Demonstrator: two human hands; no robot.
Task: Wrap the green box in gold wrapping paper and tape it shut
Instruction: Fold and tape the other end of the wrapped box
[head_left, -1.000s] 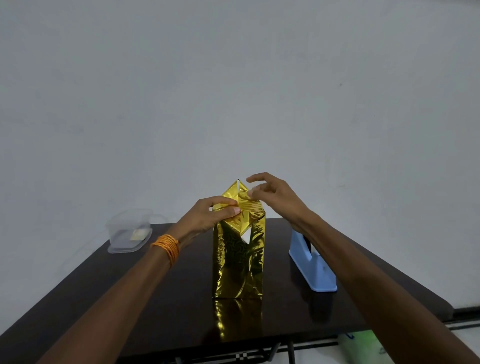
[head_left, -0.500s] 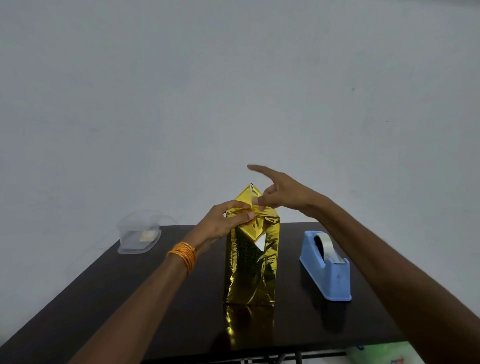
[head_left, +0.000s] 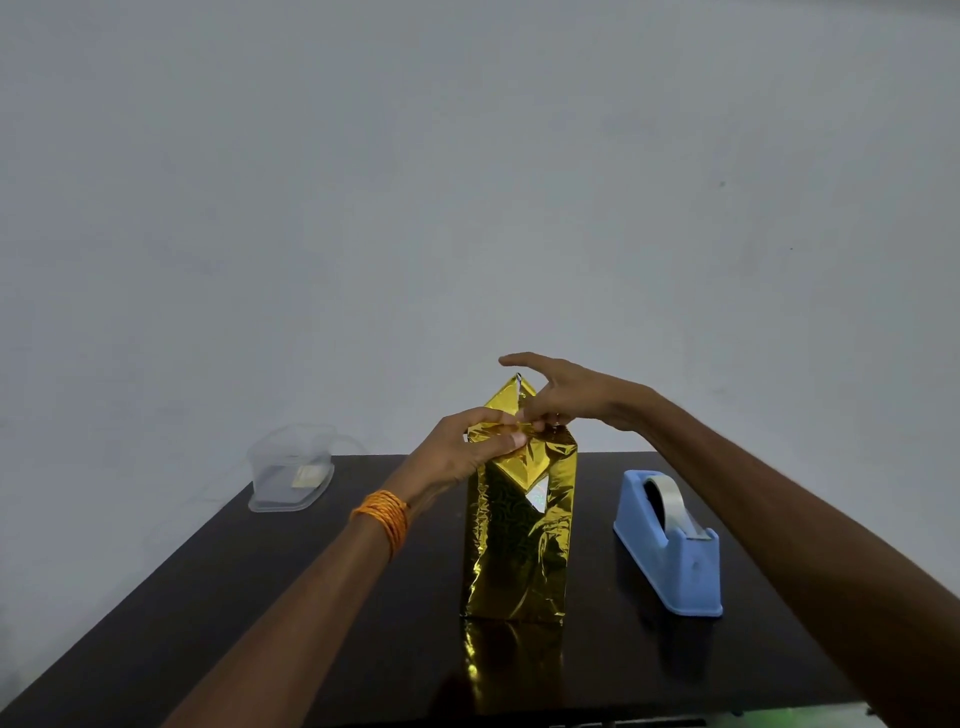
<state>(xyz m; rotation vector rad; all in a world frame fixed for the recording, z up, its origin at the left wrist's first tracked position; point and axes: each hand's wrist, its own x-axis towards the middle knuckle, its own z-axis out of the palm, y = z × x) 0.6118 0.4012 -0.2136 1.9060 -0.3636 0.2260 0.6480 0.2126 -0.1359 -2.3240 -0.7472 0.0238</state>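
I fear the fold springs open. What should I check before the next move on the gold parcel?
1. Gold parcel upright on table: ok.
2. Left hand grips the parcel top: ok.
3. Right hand pinches the top flap: ok.
4. Top flap folded flat: not ok, it points up.
5. Tape dispenser close on the right, tape loaded: ok.
6. Tape piece already cut: cannot tell.

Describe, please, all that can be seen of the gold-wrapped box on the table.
The gold-wrapped box stands upright on the dark table, mirrored in its glossy top. Its paper is shiny, crinkled foil. At the top end one pointed flap sticks up and a triangular flap lies folded down the front. The left hand and the right hand both pinch the folds there.
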